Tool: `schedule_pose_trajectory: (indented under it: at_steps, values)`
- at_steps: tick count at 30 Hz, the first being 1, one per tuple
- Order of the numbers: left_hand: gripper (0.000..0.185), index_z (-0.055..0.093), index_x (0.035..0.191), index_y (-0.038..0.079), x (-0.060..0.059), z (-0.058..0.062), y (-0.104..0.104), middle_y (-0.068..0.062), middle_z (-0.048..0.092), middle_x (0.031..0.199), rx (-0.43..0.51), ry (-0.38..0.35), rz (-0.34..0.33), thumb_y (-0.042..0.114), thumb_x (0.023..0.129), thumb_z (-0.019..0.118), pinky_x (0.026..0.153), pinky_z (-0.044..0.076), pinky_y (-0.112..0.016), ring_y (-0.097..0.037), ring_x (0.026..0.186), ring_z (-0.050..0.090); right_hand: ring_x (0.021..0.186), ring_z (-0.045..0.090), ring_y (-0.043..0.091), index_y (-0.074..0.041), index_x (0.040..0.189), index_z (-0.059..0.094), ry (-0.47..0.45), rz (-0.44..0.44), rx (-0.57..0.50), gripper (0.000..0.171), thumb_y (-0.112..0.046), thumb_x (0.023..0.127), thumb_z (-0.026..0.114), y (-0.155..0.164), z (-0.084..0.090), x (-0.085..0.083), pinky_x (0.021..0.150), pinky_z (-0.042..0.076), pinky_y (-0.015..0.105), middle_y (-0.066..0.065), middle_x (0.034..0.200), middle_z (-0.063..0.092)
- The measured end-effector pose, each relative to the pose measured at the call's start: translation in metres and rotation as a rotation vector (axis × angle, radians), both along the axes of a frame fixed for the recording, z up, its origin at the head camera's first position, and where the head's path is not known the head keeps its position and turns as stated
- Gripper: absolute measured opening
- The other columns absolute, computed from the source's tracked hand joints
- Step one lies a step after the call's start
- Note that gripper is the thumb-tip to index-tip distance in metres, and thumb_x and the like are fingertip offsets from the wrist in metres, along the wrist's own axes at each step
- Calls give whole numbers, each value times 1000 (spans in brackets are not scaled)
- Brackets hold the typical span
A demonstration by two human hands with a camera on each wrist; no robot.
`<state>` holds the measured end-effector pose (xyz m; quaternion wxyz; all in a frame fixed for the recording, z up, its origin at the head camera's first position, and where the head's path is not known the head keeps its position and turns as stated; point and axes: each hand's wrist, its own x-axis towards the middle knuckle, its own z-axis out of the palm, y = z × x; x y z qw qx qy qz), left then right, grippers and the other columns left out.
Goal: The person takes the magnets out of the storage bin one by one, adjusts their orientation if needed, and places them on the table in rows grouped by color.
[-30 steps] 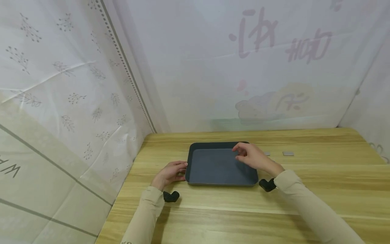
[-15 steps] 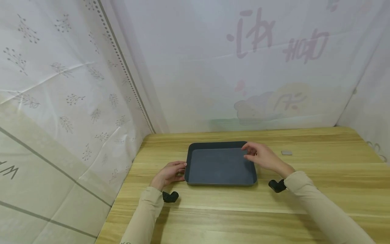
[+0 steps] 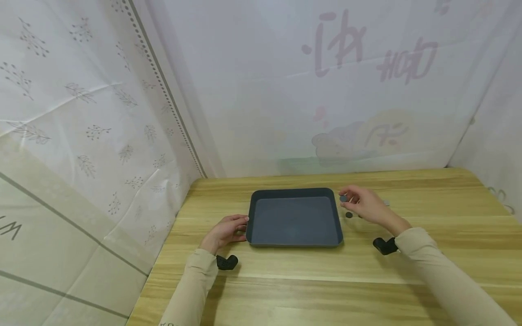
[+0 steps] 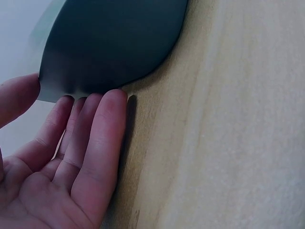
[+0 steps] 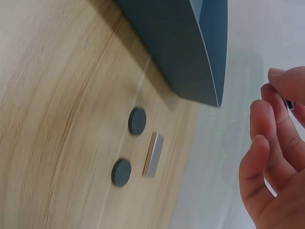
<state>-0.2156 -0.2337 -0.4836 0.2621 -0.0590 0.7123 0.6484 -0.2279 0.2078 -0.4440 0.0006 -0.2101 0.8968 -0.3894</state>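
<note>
A dark grey shallow tray [image 3: 293, 192] sits on the wooden table [image 3: 310, 280], with nothing in it. My left hand [image 3: 225, 231] lies beside the tray's left wall [image 4: 114, 43]; its straight fingers [image 4: 90, 143] rest flat on the wood against that wall. My right hand [image 3: 364, 204] hovers just past the tray's right wall [image 5: 190, 47], with a small dark disc [image 3: 343, 198] pinched at its fingertips [image 5: 279, 83]. Below it on the table lie two dark discs [image 5: 137, 120] [image 5: 121, 172] and a thin metal plate [image 5: 153, 154]. One disc [image 3: 348, 215] shows beside the hand in the head view.
Another small metal plate [image 3: 386, 203] lies on the table behind my right hand. White printed curtains [image 3: 122, 113] close in the table at the left, the back and the right. Black straps sit at both wrists [image 3: 227, 261] [image 3: 385, 246].
My right hand has moved to the right, from above the tray's inside to past its right wall. The left hand has stayed at the tray's left wall.
</note>
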Motion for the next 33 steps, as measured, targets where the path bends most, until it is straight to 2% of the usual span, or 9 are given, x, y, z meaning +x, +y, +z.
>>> schedule_pose_trajectory:
  at_steps: [10,20,26,33]
  values:
    - [46,45,137,-5,-1,0,0,-2,66,98,-7,-13,14,23,101,52,75,56,-30,-12,86,64,74,58,17,-9,116,62,5,-53,28,25,-17,92,66,23,-5,0,59,48,30,7,91,64]
    - [45,46,136,-4,-1,0,2,-2,65,98,-11,-9,5,22,101,52,76,56,-30,-12,86,63,71,57,13,-6,111,62,-1,-98,11,23,-17,92,67,44,-15,1,61,47,28,8,86,64]
    - [44,46,137,-4,-1,1,2,-1,65,97,-9,-9,7,22,101,51,76,56,-31,-12,86,63,73,55,12,-2,112,62,0,-133,44,26,-18,93,66,60,-24,3,64,47,27,8,87,63]
    - [44,46,136,-5,0,1,1,-2,65,97,-7,-11,2,22,101,52,75,56,-30,-12,86,63,76,56,12,0,113,60,-18,-169,65,27,-19,94,65,77,-36,4,62,47,25,10,90,63]
